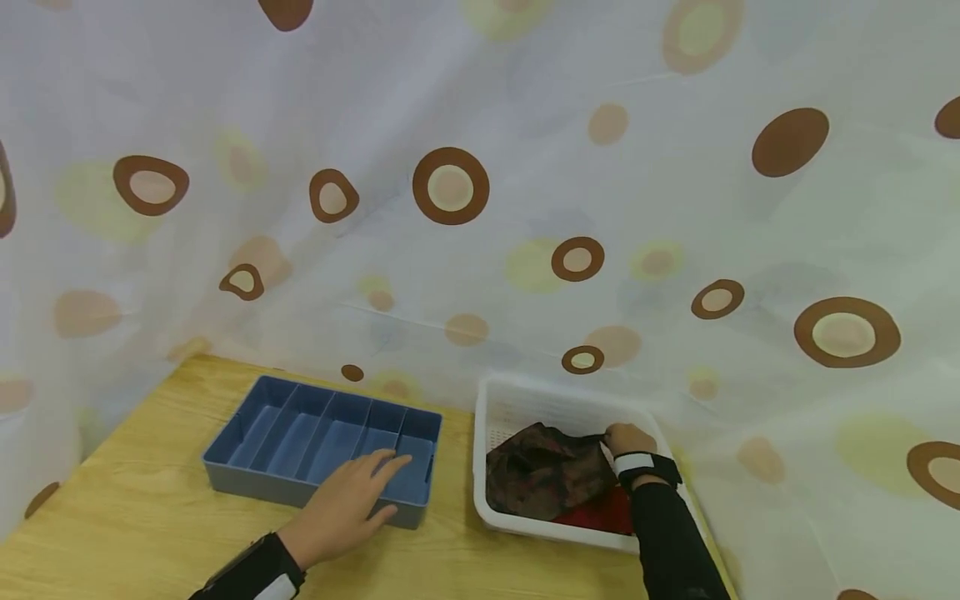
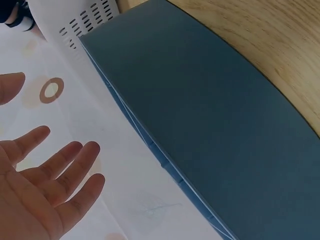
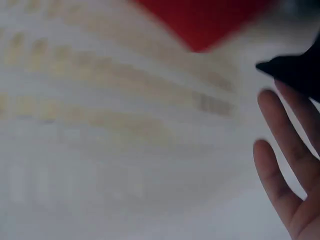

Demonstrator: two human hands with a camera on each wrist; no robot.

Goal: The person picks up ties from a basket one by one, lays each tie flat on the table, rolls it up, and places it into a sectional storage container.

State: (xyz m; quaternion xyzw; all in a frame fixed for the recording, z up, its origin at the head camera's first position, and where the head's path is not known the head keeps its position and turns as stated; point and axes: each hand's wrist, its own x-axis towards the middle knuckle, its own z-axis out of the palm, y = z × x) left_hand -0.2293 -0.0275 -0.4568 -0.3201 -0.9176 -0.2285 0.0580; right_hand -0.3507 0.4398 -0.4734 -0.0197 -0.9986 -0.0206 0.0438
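In the head view my right hand [image 1: 630, 439] is inside the white basket [image 1: 481, 467], pinching one corner of a dark brown patterned cloth [image 1: 543, 471]. The cloth is bunched and stretches leftward from the fingers. A red cloth [image 1: 603, 510] lies partly beneath it. The right wrist view has a dark cloth tip [image 3: 295, 70] by the fingers, two of which reach out loosely. My left hand [image 1: 348, 504], fingers spread and holding nothing, hovers over the front right part of a blue-grey divided box [image 1: 255, 482]. Its palm and fingers [image 2: 82, 165] show in the left wrist view.
The box has several long compartments and stands left of the basket on a wooden table [image 1: 135, 500]. Behind both hangs a pale sheet [image 1: 480, 275] with brown and yellow spots, close to the basket's back and right sides. Slotted holes run along the basket wall [image 2: 87, 22].
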